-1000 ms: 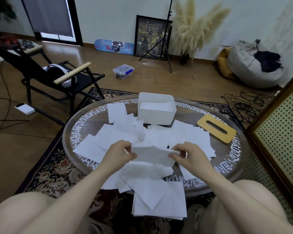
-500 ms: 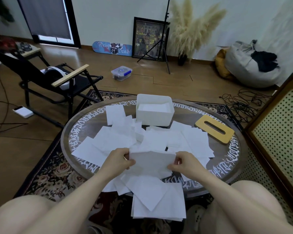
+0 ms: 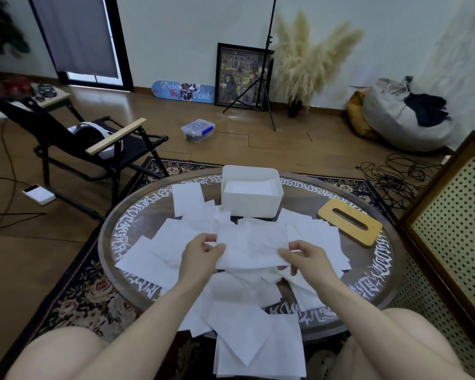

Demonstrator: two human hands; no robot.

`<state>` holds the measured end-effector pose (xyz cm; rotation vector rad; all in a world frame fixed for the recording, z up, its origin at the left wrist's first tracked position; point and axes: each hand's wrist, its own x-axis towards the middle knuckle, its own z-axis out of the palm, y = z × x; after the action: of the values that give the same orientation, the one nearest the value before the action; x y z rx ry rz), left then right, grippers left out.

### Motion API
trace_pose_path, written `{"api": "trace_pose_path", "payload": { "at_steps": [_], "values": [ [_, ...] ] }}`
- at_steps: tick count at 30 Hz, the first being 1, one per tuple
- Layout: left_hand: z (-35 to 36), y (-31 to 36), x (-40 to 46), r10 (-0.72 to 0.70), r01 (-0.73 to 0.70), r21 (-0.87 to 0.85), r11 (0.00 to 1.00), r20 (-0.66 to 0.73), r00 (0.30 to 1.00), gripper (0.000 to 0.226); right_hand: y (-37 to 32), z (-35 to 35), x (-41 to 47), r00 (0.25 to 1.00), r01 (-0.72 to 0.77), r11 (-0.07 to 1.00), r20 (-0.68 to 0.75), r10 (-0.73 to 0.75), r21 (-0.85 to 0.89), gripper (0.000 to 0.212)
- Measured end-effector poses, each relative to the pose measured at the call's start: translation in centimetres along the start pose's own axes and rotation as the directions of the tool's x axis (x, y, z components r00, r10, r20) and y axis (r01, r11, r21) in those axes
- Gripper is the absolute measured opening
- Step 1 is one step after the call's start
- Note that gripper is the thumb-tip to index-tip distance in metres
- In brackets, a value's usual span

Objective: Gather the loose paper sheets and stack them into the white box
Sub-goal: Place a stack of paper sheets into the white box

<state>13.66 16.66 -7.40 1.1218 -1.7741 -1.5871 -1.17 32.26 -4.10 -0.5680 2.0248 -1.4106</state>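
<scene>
Many loose white paper sheets (image 3: pixel 159 250) lie scattered over the round glass-topped table (image 3: pixel 373 272). Some hang over its near edge, and more sheets (image 3: pixel 255 349) lie below it near my knees. The white box (image 3: pixel 251 205) stands at the table's far side with paper inside. I hold one sheet (image 3: pixel 254 248) flat above the pile, in front of the box. My left hand (image 3: pixel 200 255) pinches its left edge and my right hand (image 3: pixel 305 256) pinches its right edge.
A yellow wooden lid with a slot (image 3: pixel 350 222) lies on the table's right side. A black folding chair (image 3: pixel 93 149) stands to the left, a perforated cabinet (image 3: pixel 455 237) at the right. A clear lidded tub (image 3: pixel 198 130), cables and a tripod sit on the floor beyond.
Both hands have lifted the held sheet higher and spread it flat, moving it away from me toward the box. The camera has tilted slightly.
</scene>
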Motion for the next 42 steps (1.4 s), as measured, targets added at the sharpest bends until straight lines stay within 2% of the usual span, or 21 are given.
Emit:
{"api": "trace_pose_path", "payload": {
  "at_steps": [3,6,9,14,18,23,27,32,42],
  "values": [
    [0.6,0.5,1.1,0.021,-0.022,0.045,0.999,0.008,1.0,0.016,-0.6,0.3,1.3,0.998,0.018,0.999,-0.065,-0.016,0.038,0.009],
    [0.6,1.6,3.0,0.077,-0.069,0.148,0.986,-0.047,0.996,0.013,-1.9,0.5,3.0,0.995,0.041,0.998,-0.097,-0.036,0.051,0.006],
    [0.4,3.7,5.3,0.15,-0.122,0.264,0.957,-0.089,0.985,0.008,-3.4,0.4,5.1,0.992,0.077,0.997,-0.093,-0.079,-0.027,0.01],
    [0.3,6.7,9.6,0.239,-0.18,0.444,0.877,-0.079,0.968,0.007,-6.2,-0.1,9.3,0.985,0.117,0.987,-0.112,-0.129,-0.111,0.009],
    [1.1,8.6,12.8,0.281,-0.234,0.468,0.852,-0.033,0.959,0.025,-7.1,-0.4,13.3,0.979,0.129,0.982,-0.139,-0.148,-0.141,0.014],
    [2.3,9.4,15.6,0.327,-0.228,0.61,0.759,-0.055,0.943,0.031,-8.8,-0.2,15.3,0.954,0.139,0.922,-0.2,-0.222,-0.361,0.008],
    [3.3,9.4,17.4,0.338,-0.202,0.669,0.715,-0.078,0.938,0.029,-8.4,0.1,17.3,0.945,0.091,0.849,-0.224,-0.239,-0.521,0.016],
    [3.9,8.8,19.2,0.311,-0.155,0.717,0.679,-0.089,0.946,0.027,-7.3,0.7,19.6,0.945,0.042,0.82,-0.243,-0.217,-0.571,0.021],
    [4.1,7.4,19.8,0.282,-0.144,0.8,0.582,-0.032,0.959,0.031,-6.0,0.6,20.5,0.94,0.048,0.715,-0.21,-0.268,-0.698,0.029]
  ]
}}
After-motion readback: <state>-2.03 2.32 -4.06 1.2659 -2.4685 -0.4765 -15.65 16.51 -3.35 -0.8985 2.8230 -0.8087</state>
